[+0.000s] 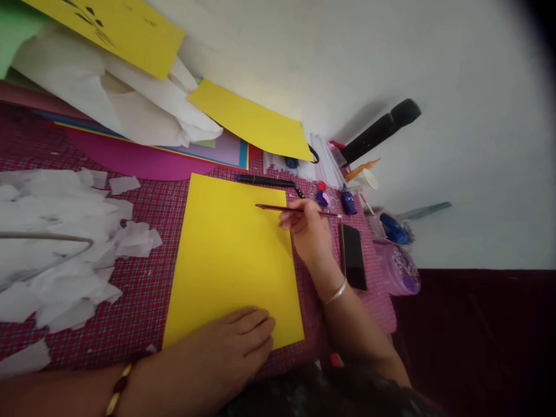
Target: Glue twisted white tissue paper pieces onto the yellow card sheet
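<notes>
Flanking the sheet point(230, 249) are scraps point(102, 214) and a phone point(354, 256)

A red-and-blue checked tablecloth point(147, 281) carries a yellow paper sheet point(226, 255), heaped white paper scraps point(82, 211) to its left, a black marker point(266, 180) near its far edge and a smartphone point(353, 255) to its right; a magenta sheet point(130, 159) lies farther back.

White paper bits point(73, 249) lie in a pile on the left side of the worktop point(150, 260). A black phone point(353, 257) lies near the right edge, by a purple tub point(387, 277). A little dark blue bottle point(348, 201) is near the far right corner.
</notes>
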The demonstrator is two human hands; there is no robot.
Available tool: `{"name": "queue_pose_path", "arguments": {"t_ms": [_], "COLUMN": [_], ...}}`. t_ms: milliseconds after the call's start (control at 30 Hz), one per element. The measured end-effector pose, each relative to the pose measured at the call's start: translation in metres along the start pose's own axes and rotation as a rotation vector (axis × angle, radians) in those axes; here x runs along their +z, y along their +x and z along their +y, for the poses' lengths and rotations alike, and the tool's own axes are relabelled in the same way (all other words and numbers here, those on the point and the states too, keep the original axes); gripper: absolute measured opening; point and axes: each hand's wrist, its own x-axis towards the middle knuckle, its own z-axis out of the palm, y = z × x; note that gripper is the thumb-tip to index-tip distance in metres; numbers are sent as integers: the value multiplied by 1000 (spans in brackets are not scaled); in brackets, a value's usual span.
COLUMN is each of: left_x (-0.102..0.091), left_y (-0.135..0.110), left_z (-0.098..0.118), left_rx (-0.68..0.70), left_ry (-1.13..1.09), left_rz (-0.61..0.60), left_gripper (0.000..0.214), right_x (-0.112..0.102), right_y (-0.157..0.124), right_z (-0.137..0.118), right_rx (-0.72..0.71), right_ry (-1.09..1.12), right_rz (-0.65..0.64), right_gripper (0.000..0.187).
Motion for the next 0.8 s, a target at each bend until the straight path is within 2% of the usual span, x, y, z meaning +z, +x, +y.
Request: {"name": "queue_pose_path", "arguments": {"t_ms": [67,167,267,400,533,700,800], "left_x": [1,2,-1,-12,-20,-18,-26], "left_y": [-1,-3,-4,-3,-1,-2,1], "left_z": [-1,-1,-2,-4,-6,-9,-16], "left_rx": [-8,-15,-9,-18,-9,-8,1], "left_ry": [-11,-30,-53,-71,-89,-48,-12], "left_rz": [-11,-29,-50,-122,-147,-185,-183], "left_gripper": [33,33,33,34,34,35,36], "right_x": [-11,-23,-28,-40,-53,-46,-41], "right_y": [-14,-41,-54,-43,-30,-31,-32], "right_z": [-13,-22,-19,-12,-13,-12,-7], "right_rx": [-21,-27,-49,-85,-165,-224,-256], "right_ry": [19,-4,-32,-168,-237,-274,-317], "right_rz": [68,101,155,207,194,72,29], "right_gripper": [32,28,38,46,37,23,14]}}
